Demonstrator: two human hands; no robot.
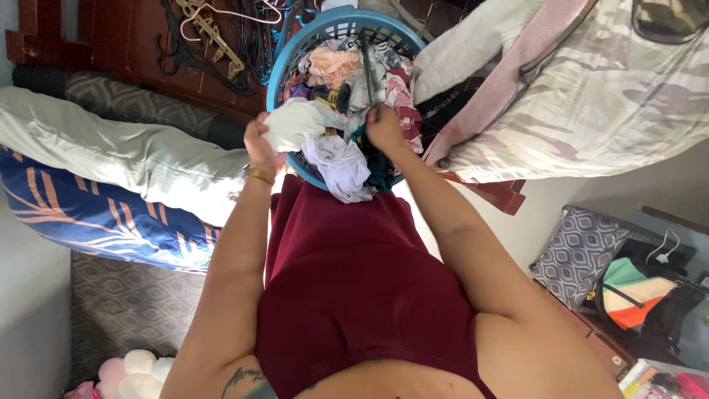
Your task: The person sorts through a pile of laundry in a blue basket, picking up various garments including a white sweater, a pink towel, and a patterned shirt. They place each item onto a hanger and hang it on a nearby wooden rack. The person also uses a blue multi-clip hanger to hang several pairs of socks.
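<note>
From the head view, one round blue laundry basket point(284, 55) stands at the top centre, heaped with mixed clothes. The left hand point(260, 144) is closed around a white garment point(299, 122) at the basket's near rim. The right hand point(384, 127) is pinched shut on a dark hanger point(367, 70) rising from the pile. One heap of hangers point(221, 37) lies left of the basket.

A single head-worn camera looks steeply down the person's own torso and arms, close enough that the forearms fill the lower frame. It faces forward over a blue laundry basket point(295, 52) near the top edge, with bedding point(111, 151) to the left.
</note>
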